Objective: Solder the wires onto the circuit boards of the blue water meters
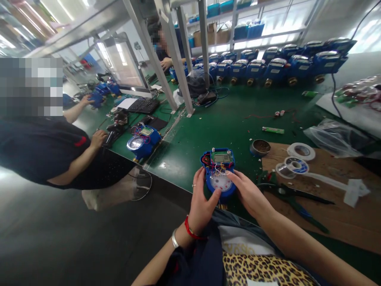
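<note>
A blue water meter (222, 183) with its cover off lies at the table's front edge, before my body. Its small display (222, 158) and several thin red, white and yellow wires show above the round white dial. My left hand (203, 198) grips the meter's left side, thumb on the lower rim of the dial. My right hand (248, 192) is wrapped round the right side, with its fingertips by the wires at the dial's upper right. The undersides of the fingers are hidden by the meter and the hands.
Right of me, pliers (281, 191), tape rolls (301, 151) and a small round tin (260, 147) lie on or by cardboard. Another open meter (143, 141) stands to the left, near a co-worker (44, 147). Several meters (276, 68) line the back. Metal posts (184, 59) rise from the table.
</note>
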{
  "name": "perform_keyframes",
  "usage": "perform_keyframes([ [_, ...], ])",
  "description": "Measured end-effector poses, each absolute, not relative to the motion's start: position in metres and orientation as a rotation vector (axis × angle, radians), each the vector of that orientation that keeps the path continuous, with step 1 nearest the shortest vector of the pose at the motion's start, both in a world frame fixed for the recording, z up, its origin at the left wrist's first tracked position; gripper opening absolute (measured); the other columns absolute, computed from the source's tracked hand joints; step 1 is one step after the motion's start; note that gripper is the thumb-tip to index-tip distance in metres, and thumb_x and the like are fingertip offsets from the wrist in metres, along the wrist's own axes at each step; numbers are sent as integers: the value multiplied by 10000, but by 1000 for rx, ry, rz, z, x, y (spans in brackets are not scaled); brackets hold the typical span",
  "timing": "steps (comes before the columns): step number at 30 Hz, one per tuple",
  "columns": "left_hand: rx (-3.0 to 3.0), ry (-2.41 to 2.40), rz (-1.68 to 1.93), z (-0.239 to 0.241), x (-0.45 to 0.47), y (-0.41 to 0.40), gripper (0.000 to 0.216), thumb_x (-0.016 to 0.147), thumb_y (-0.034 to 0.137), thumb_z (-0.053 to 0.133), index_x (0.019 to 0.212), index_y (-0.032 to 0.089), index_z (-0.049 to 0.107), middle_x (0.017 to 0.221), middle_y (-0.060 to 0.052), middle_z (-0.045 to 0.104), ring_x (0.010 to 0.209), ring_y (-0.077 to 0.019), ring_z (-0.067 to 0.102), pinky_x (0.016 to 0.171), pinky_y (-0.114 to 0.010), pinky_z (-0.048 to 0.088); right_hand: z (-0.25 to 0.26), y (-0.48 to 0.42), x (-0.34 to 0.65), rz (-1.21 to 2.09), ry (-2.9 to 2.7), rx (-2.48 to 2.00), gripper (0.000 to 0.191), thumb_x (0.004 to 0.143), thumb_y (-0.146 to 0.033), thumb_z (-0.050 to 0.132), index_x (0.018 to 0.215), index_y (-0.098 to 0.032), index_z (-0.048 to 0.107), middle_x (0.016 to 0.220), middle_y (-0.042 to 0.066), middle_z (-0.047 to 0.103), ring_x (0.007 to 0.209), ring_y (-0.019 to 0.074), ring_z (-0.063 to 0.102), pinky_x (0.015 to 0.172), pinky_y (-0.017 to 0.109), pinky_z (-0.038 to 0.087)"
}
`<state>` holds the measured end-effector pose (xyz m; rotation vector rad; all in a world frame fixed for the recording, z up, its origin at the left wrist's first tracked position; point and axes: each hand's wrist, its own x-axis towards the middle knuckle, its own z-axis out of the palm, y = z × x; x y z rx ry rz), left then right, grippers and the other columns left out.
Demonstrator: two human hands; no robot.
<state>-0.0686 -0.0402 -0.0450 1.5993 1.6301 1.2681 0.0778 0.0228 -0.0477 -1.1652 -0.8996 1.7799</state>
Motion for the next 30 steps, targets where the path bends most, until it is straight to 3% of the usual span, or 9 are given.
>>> perform_keyframes([
  [5,1755,1660,1294,-32,-76,-38,656,885,302,632,1461,239,323,1530,-132,309,1420,-285,312,1160,-486,322,-52,23,86,1719,-978,-1198,388,807,-484,682,1160,-327,649,1249,-22,661,1210,261,583,995,410,517],
  [7,1927,1667,1323,-22,-82,-33,585,883,274,641,1415,253,398,1487,-122,373,1378,-280,369,1123,-487,366,-49,23,88,1683,-1051,-1240,471,816,-513,658,1230,-294,615,1290,8,638,1241,268,560,1043,432,480],
  [10,2283,1610,1246,-3,-88,-20,398,890,221,630,1278,254,545,1291,-95,531,1187,-235,521,1018,-434,453,-43,22,91,1603,-1196,-1344,582,845,-546,596,1320,-214,548,1345,75,597,1273,274,529,1104,461,403],
  [14,2627,1450,1048,15,-90,0,235,891,181,617,1124,211,624,1062,-73,588,988,-198,561,894,-368,493,-40,10,101,1438,-1441,-1396,617,877,-531,541,1373,-169,486,1411,143,522,1284,286,514,1112,487,386],
  [18,2663,1379,987,19,-85,11,83,896,161,600,972,181,627,998,-66,590,943,-190,551,868,-349,487,-41,-11,121,1036,-1731,-1411,668,891,-445,549,1458,-142,365,1493,168,406,1326,282,469,1115,478,400],
  [22,2538,1417,1019,19,-84,13,57,915,154,568,958,181,593,1017,-67,587,942,-181,560,854,-327,481,-47,-22,152,710,-2043,-1337,503,939,-274,471,1421,-144,411,1406,131,519,1290,214,505,1113,411,422],
  [24,2480,1359,991,18,-85,12,69,931,139,533,975,181,566,1039,-70,601,977,-179,575,874,-320,478,-56,-21,164,531,-2195,-1317,477,933,-228,468,1398,-126,450,1428,127,503,1348,220,440,1142,415,383],
  [30,2408,1478,1051,12,-81,10,42,942,173,526,970,180,556,901,-36,642,844,-160,610,781,-280,484,-79,-11,169,249,-2410,-1387,616,867,-338,595,1410,-75,469,1471,146,460,1429,298,303,1202,520,217],
])
